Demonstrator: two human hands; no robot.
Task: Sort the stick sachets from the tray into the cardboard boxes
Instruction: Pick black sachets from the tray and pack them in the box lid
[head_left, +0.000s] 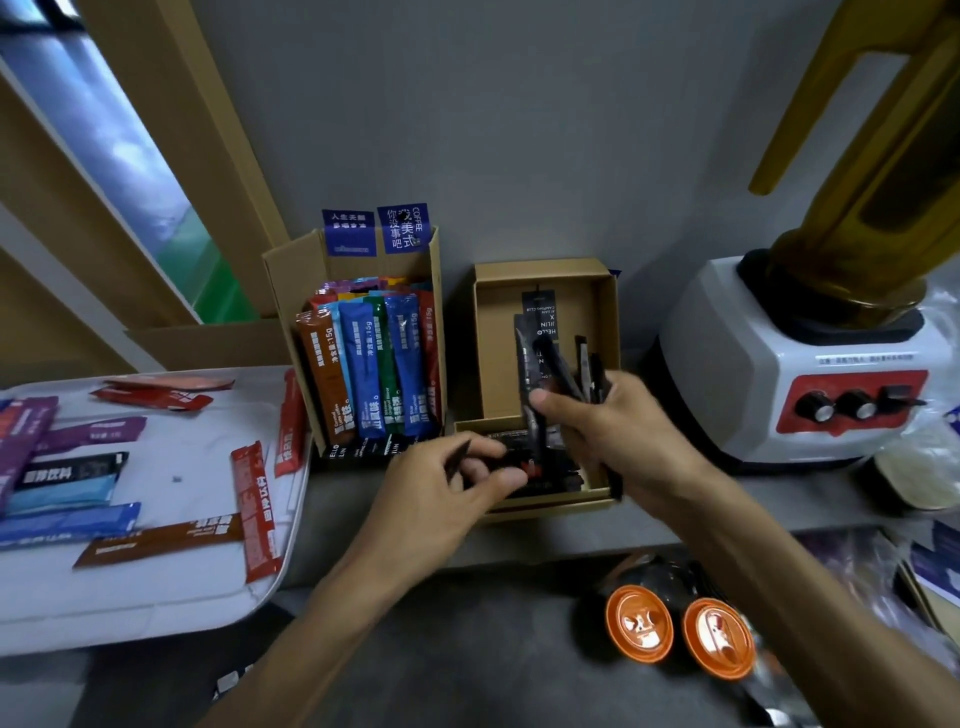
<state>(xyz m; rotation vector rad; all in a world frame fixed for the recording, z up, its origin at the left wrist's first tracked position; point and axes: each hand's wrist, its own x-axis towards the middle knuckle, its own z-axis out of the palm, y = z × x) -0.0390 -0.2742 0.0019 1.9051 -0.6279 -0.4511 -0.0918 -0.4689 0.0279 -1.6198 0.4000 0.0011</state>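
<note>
While a bundle of black stick sachets (535, 358) is held upright over the low cardboard box (540, 270), the grip of the right hand (602, 431) is closed around the bundle's lower part, with the thumb laid across the front. A single black sachet (460, 457) is pinched between thumb and fingertips in the grip of the left hand (447, 488), at the front edge of the same box. Coloured stick sachets (363, 364) are stood upright in the tall cardboard box (296, 270), just beside the low box on its left. Loose sachets (254, 509) in red, purple, blue and brown are laid flat on the white tray (156, 597) at the far left. A blender (753, 364) is placed on the table (649, 525) to the right.
</note>
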